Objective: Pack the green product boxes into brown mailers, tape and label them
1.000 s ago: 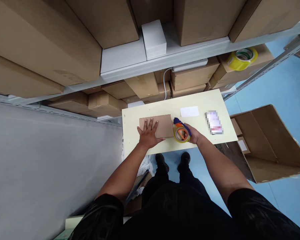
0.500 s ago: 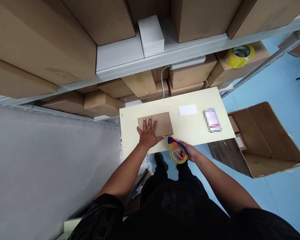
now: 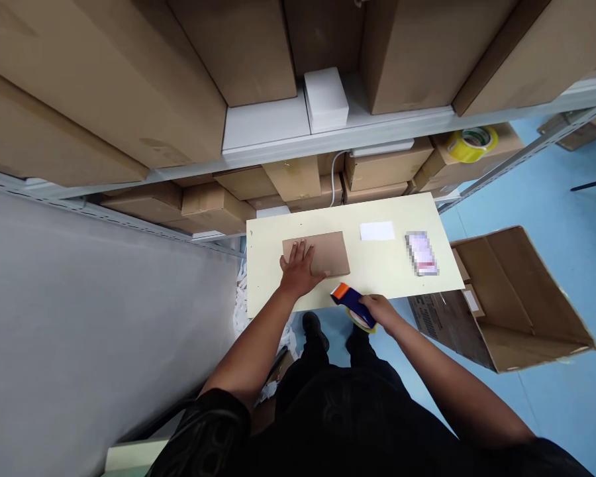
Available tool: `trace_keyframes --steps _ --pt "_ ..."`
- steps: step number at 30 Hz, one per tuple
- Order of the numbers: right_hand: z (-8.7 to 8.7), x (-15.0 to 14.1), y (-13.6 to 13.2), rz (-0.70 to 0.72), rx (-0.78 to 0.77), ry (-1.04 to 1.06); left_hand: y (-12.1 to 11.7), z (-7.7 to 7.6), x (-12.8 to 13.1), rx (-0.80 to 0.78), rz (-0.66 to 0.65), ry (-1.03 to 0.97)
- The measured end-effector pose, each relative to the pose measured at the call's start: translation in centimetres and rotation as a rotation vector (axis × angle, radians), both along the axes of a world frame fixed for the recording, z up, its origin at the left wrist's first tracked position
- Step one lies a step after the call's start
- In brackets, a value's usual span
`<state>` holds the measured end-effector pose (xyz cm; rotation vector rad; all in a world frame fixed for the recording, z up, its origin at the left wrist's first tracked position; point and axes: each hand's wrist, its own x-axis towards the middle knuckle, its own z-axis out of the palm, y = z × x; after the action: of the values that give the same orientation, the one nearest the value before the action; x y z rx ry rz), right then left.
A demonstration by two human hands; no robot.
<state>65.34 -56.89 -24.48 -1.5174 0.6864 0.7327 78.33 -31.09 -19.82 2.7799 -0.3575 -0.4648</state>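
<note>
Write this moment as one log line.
left hand: flat on cardboard box | right hand: holding tape dispenser | white slip: on table

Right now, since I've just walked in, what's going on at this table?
A person's left hand rests with fingers spread on a brown cardboard box lying on the pale table. The right hand grips a blue and orange tape dispenser by the table's near edge, apart from the box. A white paper and a pixelated item lie farther right, with an open carton beyond the table's right end.
</note>
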Motion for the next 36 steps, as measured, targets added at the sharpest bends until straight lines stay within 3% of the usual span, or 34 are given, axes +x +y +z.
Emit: trace_keyframes --steps 2,5,8,10,15,18,21,23,25,28,30,33,36 --pt "0.9 -1.0 -2.5 0.085 -0.343 -0.134 1.7 -0.2 -0.7 -0.148 0.079 -0.072" --pt "1.4 -0.4 -5.2 0.212 -0.707 -0.359 4.4 -1.3 -2.5 -0.377 0.297 -0.136" --pt "0.3 1.8 -5.7 0.326 -0.933 -0.51 6.4 -2.6 -4.5 -0.554 0.544 0.035" --pt "-0.8 3.3 -5.4 0.359 -1.004 -0.536 7.0 -3.3 -5.4 -0.62 0.589 0.144" --pt "-3.0 4.7 -4.5 0.352 -0.989 -0.541 7.0 -3.4 -6.1 -0.662 0.504 0.243" --pt "-2.9 4.3 -4.5 0.401 -1.015 -0.513 6.8 -3.2 -6.0 -0.662 0.507 0.252" --pt "-2.0 3.6 -4.2 0.34 -1.021 -0.562 6.9 -3.1 -5.8 -0.707 0.496 0.232" --pt "-1.4 3.0 -3.4 0.268 -0.939 -0.62 7.1 -3.2 -5.6 -0.734 0.476 0.237" --pt "-1.4 2.7 -2.0 0.208 -0.751 -0.651 7.3 -3.5 -5.4 -0.734 0.463 0.25" --pt "-2.1 2.9 0.7 0.155 -0.424 -0.6 7.3 -4.3 -5.2 -0.734 0.47 0.288" --pt "-2.9 3.4 2.3 0.141 -0.294 -0.525 7.2 -4.9 -5.4 -0.774 0.487 0.314" --pt "-3.8 4.0 3.6 0.108 -0.258 -0.449 6.9 -5.4 -6.2 -0.889 0.524 0.339" --pt "-3.8 3.8 3.6 0.132 -0.343 -0.458 6.8 -5.3 -7.4 -0.957 0.564 0.36"
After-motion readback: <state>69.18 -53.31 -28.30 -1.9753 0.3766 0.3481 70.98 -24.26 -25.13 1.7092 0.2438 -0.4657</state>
